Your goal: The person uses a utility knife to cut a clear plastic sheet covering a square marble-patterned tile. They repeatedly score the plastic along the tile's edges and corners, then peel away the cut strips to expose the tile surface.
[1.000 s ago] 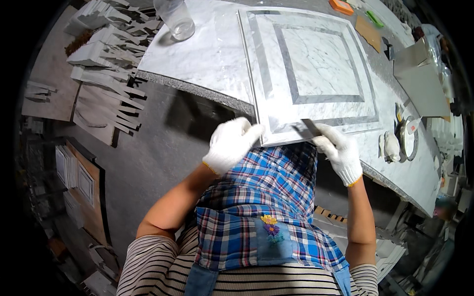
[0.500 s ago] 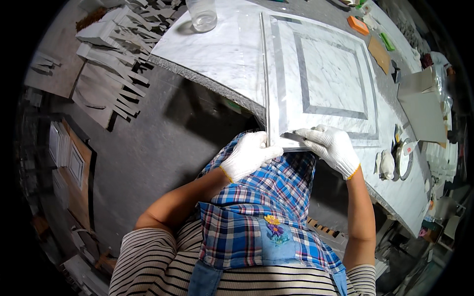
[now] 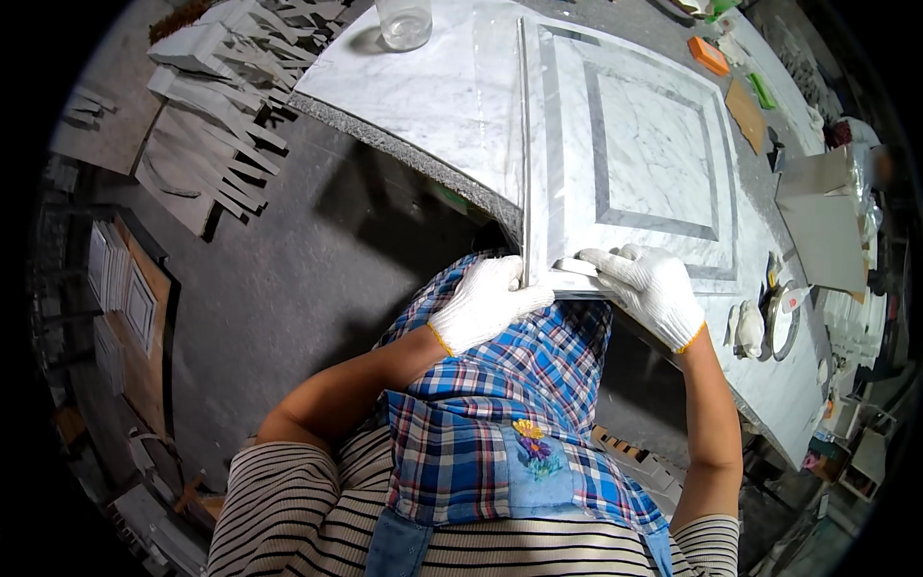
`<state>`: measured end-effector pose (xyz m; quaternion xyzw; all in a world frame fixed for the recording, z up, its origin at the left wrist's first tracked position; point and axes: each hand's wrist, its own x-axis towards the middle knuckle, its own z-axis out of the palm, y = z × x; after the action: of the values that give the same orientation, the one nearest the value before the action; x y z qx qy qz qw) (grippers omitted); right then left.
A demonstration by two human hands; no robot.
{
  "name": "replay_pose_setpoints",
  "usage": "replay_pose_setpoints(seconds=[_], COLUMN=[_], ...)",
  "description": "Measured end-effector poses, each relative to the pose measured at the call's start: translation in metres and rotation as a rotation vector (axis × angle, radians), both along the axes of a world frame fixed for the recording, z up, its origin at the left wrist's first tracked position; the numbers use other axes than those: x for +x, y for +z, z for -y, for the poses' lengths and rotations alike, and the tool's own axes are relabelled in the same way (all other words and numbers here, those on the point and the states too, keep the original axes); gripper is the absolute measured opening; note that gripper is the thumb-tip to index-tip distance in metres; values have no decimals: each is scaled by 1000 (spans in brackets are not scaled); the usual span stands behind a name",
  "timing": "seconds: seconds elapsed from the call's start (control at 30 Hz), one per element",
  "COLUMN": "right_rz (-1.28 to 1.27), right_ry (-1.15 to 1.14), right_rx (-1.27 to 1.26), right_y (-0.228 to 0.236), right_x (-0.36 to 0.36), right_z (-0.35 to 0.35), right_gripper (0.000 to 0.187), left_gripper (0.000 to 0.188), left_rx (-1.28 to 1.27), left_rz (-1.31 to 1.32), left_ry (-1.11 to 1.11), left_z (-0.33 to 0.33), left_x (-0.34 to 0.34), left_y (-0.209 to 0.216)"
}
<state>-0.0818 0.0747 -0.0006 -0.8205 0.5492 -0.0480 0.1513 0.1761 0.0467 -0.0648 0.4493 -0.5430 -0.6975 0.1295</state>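
I see the white-and-grey panel (image 3: 565, 183) lying on the table (image 3: 413, 125), its near edge at the waist of the plaid apron (image 3: 452, 452). The gloved left hand (image 3: 490, 300) is closed around its near-left corner. The right hand (image 3: 652, 288) lies along the near edge, fingers nearly straight over a thin flat piece (image 3: 574, 264); I can't tell whether they grip it. A clear cup (image 3: 405, 29) stands beyond, left of the panel.

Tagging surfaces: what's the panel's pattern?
Panel: veined white with nested grey bands; best seen in head view.
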Motion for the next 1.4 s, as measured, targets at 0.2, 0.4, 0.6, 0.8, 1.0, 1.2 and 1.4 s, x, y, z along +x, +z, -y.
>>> replay_pose_setpoints(seconds=[0.2, 0.4, 0.6, 0.8, 1.0, 1.2, 1.4], right_rz=[-106, -172, -114, -80, -99, -126, -153], right_ry=[58, 90, 132, 161, 191, 232, 276], right_rx=[-71, -44, -78, -49, -21, 4, -15], right_y=[-5, -3, -6, 0, 3, 7, 10], right_x=[-2, 0, -2, -1, -1, -2, 0], right_z=[-1, -1, 2, 8, 12, 17, 22], right_gripper=[40, 51, 53, 52, 54, 54, 53], left_gripper=[31, 32, 34, 35, 37, 38, 36], left_rx=[-40, -7, 2, -16, 4, 17, 10], left_rz=[24, -2, -30, 4, -5, -23, 10], left_ry=[-32, -28, -17, -66, -46, -22, -48], left_z=[0, 2, -1, 2, 0, 1, 2], left_x=[1, 2, 0, 1, 1, 1, 2], left_y=[-4, 8, -1, 2, -1, 4, 1])
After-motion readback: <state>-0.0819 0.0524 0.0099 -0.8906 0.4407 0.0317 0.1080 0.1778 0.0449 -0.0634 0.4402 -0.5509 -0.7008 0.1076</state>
